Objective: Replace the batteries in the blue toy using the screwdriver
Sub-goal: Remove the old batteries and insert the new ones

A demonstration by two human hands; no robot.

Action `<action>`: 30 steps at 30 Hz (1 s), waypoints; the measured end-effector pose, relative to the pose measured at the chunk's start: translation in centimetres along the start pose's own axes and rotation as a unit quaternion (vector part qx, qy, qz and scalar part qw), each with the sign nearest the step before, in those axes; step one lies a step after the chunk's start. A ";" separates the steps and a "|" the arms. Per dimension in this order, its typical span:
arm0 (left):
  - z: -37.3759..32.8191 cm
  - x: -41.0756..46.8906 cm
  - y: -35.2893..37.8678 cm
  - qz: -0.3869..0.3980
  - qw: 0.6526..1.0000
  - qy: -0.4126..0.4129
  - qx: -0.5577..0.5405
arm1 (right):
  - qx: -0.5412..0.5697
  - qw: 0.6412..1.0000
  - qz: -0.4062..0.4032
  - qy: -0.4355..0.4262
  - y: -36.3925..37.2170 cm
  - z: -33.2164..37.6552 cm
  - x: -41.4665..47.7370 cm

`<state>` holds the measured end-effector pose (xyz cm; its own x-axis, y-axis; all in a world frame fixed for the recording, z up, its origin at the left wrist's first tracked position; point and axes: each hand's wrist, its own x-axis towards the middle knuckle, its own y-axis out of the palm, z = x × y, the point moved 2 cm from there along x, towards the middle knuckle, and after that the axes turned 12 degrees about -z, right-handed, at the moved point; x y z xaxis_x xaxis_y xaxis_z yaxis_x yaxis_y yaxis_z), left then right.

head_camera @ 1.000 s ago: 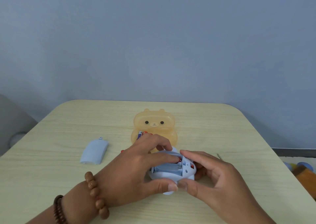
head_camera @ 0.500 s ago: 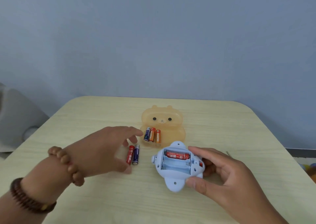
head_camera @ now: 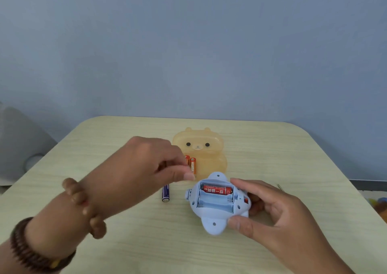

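The blue toy (head_camera: 211,219) lies upside down on the table with its battery bay open. One red battery (head_camera: 217,190) sits in the far slot; the near slots are bare. My right hand (head_camera: 278,217) grips the toy's right side, thumb on its near edge. My left hand (head_camera: 142,169) hovers left of the toy, fingers and thumb pinched around a battery that is mostly hidden. A dark blue battery (head_camera: 165,192) lies on the table under that hand. A thin metal tip, probably the screwdriver (head_camera: 279,187), shows beyond my right hand.
An orange bear-shaped tray (head_camera: 206,148) stands behind the toy with two orange batteries (head_camera: 191,165) showing in it. The table's (head_camera: 272,148) far corners are rounded. A grey object (head_camera: 18,144) stands off the left edge, and coloured things lie off the right edge.
My left hand left the toy, reached to the two loose batteries and lifted toward the toy. The red loose battery is gone from the table. The right hand stayed on the toy.
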<state>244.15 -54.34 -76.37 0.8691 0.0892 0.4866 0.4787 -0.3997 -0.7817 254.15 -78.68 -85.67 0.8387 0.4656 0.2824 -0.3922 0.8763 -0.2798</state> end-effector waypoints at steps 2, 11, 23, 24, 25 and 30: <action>-0.6 0.1 1.3 -0.018 0.999 0.032 0.018 | -0.007 1.000 0.003 -0.001 0.0 0.0 0.0; -2.1 -0.2 3.9 0.013 0.991 0.117 0.055 | -0.020 1.000 0.007 -0.010 -0.1 0.4 -0.1; -3.7 0.0 3.3 0.042 0.997 0.061 0.025 | -0.025 1.000 0.007 -0.009 -0.1 0.7 -0.2; -3.7 0.0 3.4 0.046 0.997 0.059 0.025 | -0.027 1.000 0.008 -0.007 -0.1 0.7 -0.2; -3.7 0.0 3.5 0.049 0.997 0.060 0.028 | -0.028 1.000 0.008 -0.006 -0.1 0.6 -0.2; -3.8 0.2 3.9 0.052 0.995 0.066 0.047 | -0.017 1.000 -0.003 -0.003 -0.1 0.6 -0.2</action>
<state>245.71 -59.33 -77.78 0.8940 -0.0709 0.4424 0.4010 -0.3137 -0.8607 253.81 -78.74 -85.15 0.8386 0.4619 0.2888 -0.3752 0.8741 -0.3085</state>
